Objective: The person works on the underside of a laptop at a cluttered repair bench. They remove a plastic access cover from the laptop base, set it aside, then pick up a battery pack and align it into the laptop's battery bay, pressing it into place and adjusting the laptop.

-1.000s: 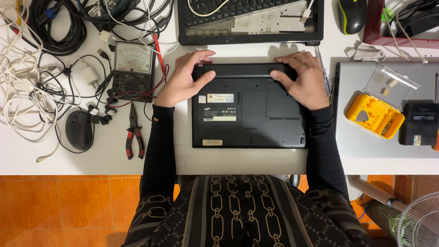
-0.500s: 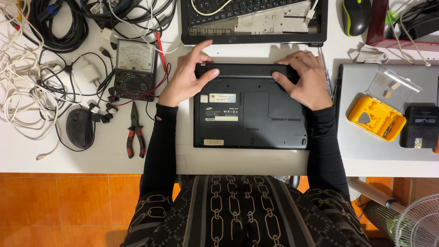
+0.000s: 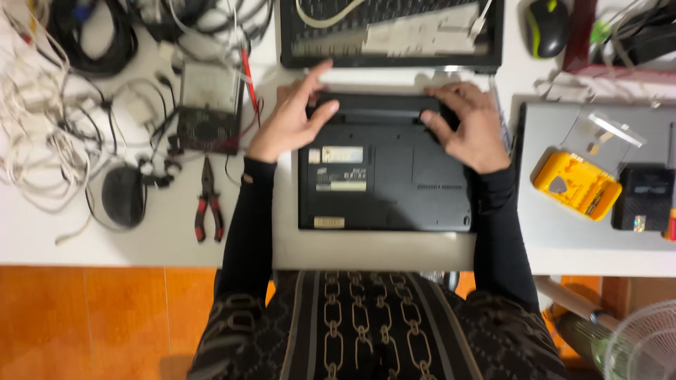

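Note:
A black laptop (image 3: pixel 394 186) lies upside down on the white table (image 3: pixel 162 243), its long battery strip (image 3: pixel 380 107) along the far edge. My left hand (image 3: pixel 292 119) rests at the battery's left end, thumb pressing on it, fingers stretched out past the corner. My right hand (image 3: pixel 468 127) covers the battery's right end with fingers curled over it. Both arms are in black sleeves.
Red-handled pliers (image 3: pixel 209 200), a multimeter (image 3: pixel 206 109), a black mouse (image 3: pixel 123 197) and tangled cables (image 3: pixel 42 105) lie left. Another opened laptop (image 3: pixel 391 32) sits behind. Right: a grey laptop lid (image 3: pixel 598 239), yellow bit case (image 3: pixel 576 184), small black box (image 3: pixel 642 199), mouse (image 3: pixel 547 24). A fan (image 3: pixel 644 348) stands below.
My left hand's fingers have lifted and spread outward at the battery's left corner. The view has shaken slightly; the right hand stays on the battery's right end.

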